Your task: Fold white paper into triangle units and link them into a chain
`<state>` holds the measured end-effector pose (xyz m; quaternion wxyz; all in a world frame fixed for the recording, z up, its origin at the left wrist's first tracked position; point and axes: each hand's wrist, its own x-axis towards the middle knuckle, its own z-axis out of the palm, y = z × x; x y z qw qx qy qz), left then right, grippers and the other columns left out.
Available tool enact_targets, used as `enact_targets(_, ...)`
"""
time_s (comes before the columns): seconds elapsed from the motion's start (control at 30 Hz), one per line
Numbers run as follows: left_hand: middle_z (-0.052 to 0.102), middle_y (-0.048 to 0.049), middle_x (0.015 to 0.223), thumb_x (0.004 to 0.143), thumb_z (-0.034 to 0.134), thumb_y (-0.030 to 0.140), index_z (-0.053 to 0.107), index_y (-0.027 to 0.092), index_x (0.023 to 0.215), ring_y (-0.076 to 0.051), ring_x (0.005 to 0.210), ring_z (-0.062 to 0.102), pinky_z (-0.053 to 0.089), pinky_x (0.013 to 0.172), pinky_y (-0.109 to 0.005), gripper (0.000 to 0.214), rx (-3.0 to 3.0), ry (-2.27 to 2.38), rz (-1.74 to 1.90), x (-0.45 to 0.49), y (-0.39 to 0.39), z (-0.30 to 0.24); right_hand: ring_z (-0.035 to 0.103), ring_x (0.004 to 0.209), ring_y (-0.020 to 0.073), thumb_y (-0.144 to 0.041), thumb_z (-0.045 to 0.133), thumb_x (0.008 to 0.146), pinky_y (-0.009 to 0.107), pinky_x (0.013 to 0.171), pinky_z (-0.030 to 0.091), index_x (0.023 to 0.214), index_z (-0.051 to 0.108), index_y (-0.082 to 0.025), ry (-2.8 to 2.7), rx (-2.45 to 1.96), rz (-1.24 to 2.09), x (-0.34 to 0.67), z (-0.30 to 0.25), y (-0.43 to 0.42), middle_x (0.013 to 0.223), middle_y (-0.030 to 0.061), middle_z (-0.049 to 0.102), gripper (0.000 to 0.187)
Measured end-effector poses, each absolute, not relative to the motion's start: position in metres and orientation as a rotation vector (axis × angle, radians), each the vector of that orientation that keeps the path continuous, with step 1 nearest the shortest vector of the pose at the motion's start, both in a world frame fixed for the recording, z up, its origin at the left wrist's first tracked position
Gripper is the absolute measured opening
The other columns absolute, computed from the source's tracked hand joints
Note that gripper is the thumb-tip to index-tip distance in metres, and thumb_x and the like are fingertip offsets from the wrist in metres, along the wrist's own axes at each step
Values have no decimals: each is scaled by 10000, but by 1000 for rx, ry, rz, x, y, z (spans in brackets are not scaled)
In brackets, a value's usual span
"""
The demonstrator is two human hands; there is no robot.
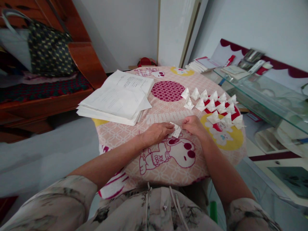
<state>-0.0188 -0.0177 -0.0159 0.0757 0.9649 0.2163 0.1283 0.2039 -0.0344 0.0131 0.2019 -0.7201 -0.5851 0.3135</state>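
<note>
A small piece of folded white paper [176, 130] lies low over the round table between my two hands. My left hand [157, 132] holds its left side, fingers close together and laid over the edge. Curled into a pinch, my right hand [192, 124] is at the paper's right corner; its fingertips are partly hidden. Beyond the right hand stand several pointed folded paper pieces [211, 105] in rough rows. To the left of the hands is a thick stack of printed paper sheets [115, 96], with a loose sheet sticking out at its right side.
A pink patterned cloth [134, 157] with cartoon dogs covers the table. On the right, a glass shelf [271, 99] holds a metal cup [253, 56] and small items, close to the table edge. At left stands a wooden bench [84, 64] with a dark patterned bag [49, 48].
</note>
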Motion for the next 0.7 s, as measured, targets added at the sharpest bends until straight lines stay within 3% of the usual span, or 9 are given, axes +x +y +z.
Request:
enact_targets(0.13,641,-89,1392,962,509,127,665,188,1269,-204,1291,606,511,1071,-309,350,2896,652,390,-18,-17,-16,461,354,98,-122,601,701,214,398,314,686,615,-172,-1474,-1976,1009,211,17,-39,442,-36,542,54)
enact_targets(0.33,658,-97,1361,953,524,118,683,171,1209,-218,1267,624,526,1051,-318,306,2898,621,384,-17,-18,-9,566,493,113,-180,616,715,204,464,396,783,652,-159,-1504,-1644,975,195,17,-36,587,-13,627,80)
enact_targets(0.7,665,-115,1349,905,536,60,687,168,1212,-234,1233,649,536,1032,-347,359,2847,563,432,-18,-13,-9,503,459,94,-66,621,656,206,473,354,665,654,-153,-1855,-1831,944,186,26,-26,494,-54,552,94)
